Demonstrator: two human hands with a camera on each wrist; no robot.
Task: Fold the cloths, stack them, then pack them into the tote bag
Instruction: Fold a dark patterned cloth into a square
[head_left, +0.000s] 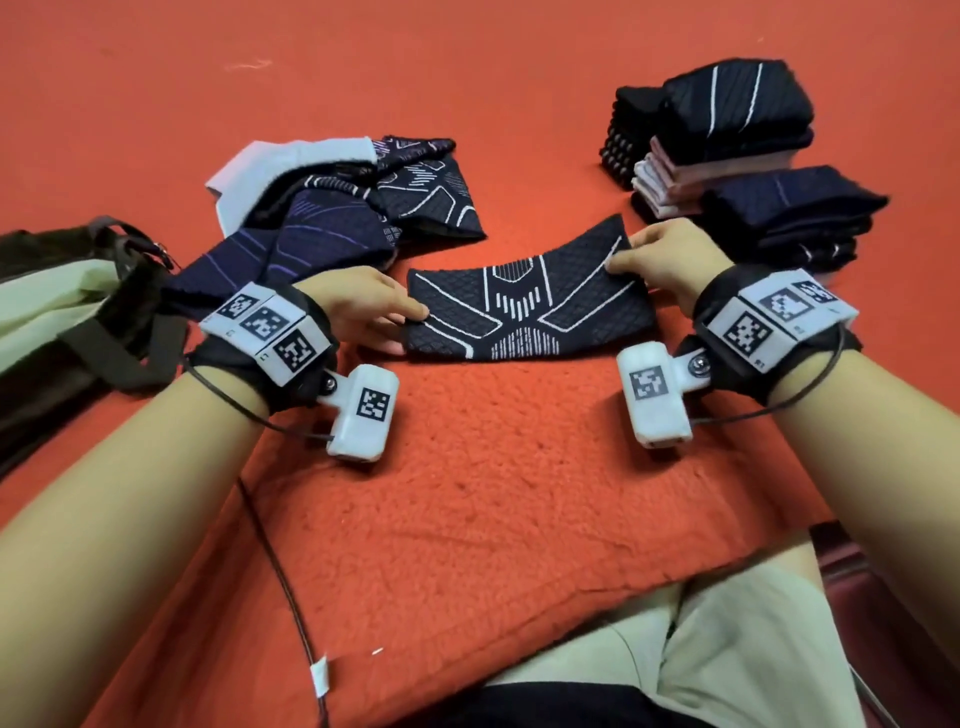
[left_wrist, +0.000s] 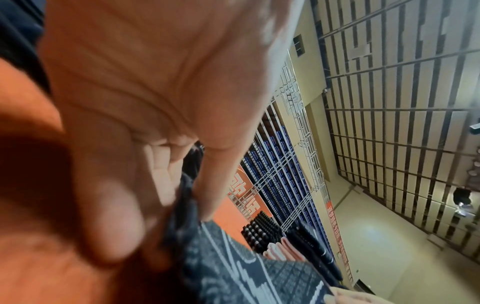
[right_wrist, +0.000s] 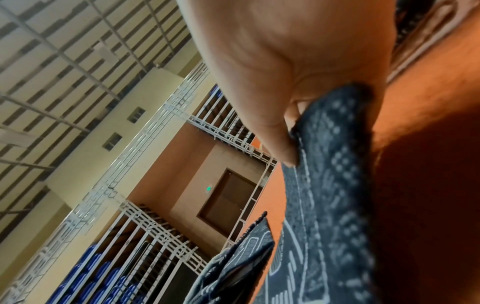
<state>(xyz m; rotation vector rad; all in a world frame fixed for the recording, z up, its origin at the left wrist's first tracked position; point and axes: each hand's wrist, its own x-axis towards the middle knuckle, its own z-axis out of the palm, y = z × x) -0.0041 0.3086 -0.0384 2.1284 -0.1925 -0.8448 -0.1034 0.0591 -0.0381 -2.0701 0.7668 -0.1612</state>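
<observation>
1. A dark patterned cloth (head_left: 524, 306) with white line markings lies flat on the orange blanket (head_left: 493, 493), straight ahead of the person. It is folded into a long band; its long axis runs left to right, and the right end sits a little farther from the person than the left.
2. The left hand (head_left: 358, 306) pinches the cloth's left end: in the left wrist view the thumb and fingers (left_wrist: 223, 164) close on the dark fabric edge (left_wrist: 187, 205).
3. The right hand (head_left: 660, 254) pinches the far right corner; in the right wrist view the thumb (right_wrist: 280, 144) presses onto the cloth's edge (right_wrist: 332, 144), with the fabric tucked under the curled fingers.
4. Both hands grasp the same cloth, one at each end of its length.
5. A loose pile of unfolded cloths (head_left: 332, 208), navy, dark patterned and white, lies behind the left hand, just beside the band's far left corner.
6. A stack of folded cloths (head_left: 727, 135), dark ones over pale pink ones, stands at the far right, with a lower stack of navy folded cloths (head_left: 789, 218) in front of it, near the right hand.
7. The tote bag (head_left: 67, 312), pale green with dark straps, lies slumped at the left edge, well apart from the stacks.
8. Each wrist carries a white camera unit with printed markers.
</observation>
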